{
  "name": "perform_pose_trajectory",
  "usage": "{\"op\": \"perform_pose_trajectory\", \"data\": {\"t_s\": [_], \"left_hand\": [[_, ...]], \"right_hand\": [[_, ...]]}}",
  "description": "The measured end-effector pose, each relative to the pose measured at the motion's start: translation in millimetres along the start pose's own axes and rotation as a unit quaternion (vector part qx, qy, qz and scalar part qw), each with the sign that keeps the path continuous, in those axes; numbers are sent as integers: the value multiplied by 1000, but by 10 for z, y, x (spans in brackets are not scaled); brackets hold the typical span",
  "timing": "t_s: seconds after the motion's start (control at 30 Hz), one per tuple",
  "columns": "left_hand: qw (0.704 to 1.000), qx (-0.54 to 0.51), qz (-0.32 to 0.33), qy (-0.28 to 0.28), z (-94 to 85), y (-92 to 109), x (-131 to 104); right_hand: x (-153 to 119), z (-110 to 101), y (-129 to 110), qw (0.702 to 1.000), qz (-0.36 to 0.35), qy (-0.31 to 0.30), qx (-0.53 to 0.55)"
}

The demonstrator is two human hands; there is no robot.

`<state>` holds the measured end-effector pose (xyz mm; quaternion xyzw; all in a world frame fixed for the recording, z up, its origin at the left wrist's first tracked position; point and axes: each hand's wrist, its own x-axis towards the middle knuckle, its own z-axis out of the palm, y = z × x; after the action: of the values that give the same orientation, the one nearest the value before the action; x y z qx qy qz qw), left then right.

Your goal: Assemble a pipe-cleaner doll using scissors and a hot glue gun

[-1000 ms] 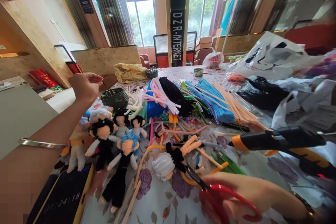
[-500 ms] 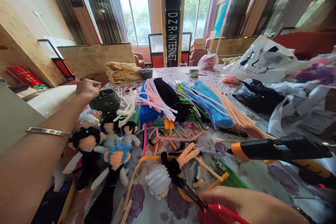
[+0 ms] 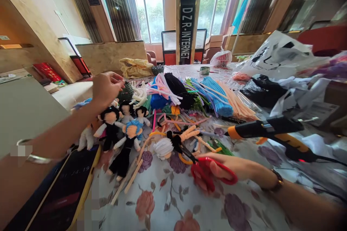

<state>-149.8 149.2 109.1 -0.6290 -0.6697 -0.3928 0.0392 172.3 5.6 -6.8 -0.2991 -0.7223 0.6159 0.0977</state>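
red scissors (image 3: 210, 173) sit gripped in the right hand (image 3: 230, 168), blades at the half-made doll (image 3: 173, 144) on the table (image 3: 168, 202). left hand (image 3: 105, 88) hovers loosely curled over the basket (image 3: 126, 93) (seemingly empty); a careless snip could nick the doll.

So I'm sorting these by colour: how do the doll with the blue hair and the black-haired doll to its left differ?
The blue-haired doll has bright blue hair; the black-haired doll has black. The blue-haired one lies nearer the camera, stretched long on the tablecloth; the black-haired one sits further back, below the left hand. Both have black bodies, orange faces and white arms.
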Motion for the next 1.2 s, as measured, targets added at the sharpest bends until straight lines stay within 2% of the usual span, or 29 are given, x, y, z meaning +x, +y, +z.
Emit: {"op": "perform_pose_trajectory", "data": {"t_s": [0.03,0.13,0.17,0.23,0.27,0.33,0.43,0.53,0.63,0.77,0.97,1.13,1.2], "left_hand": [[1000,-24,8,-16,27,81,-177],[993,-27,93,-68,120,299,-720],[990,-22,100,-102,154,354,-882],[972,-39,104,-208,230,430,-1156],[965,-45,101,-238,271,452,-1265],[960,-63,86,-260,352,472,-1433],[959,-151,57,-233,445,483,-1588],[956,-156,45,-242,478,493,-1678],[951,-173,23,-255,485,481,-1744],[941,-240,-14,-239,523,433,-1848],[946,-280,28,-163,535,462,-2002],[949,-292,83,-86,457,546,-2012],[948,-294,108,-60,446,583,-1995]], "right_hand": [[3,12,1,999,-19,-11,28],[3,62,6,993,-63,-29,94],[-1,82,6,992,-81,-17,98],[-11,123,-2,988,-125,29,86],[-13,141,-10,985,-147,56,75],[-10,165,-27,976,-175,113,62],[16,164,-35,959,-183,203,77],[47,131,-6,933,-191,286,108],[75,93,47,908,-205,340,132],[113,53,121,883,-221,388,149],[168,10,228,858,-197,473,41],[188,-8,215,791,-239,562,41],[180,-2,164,777,-250,573,74]]}}
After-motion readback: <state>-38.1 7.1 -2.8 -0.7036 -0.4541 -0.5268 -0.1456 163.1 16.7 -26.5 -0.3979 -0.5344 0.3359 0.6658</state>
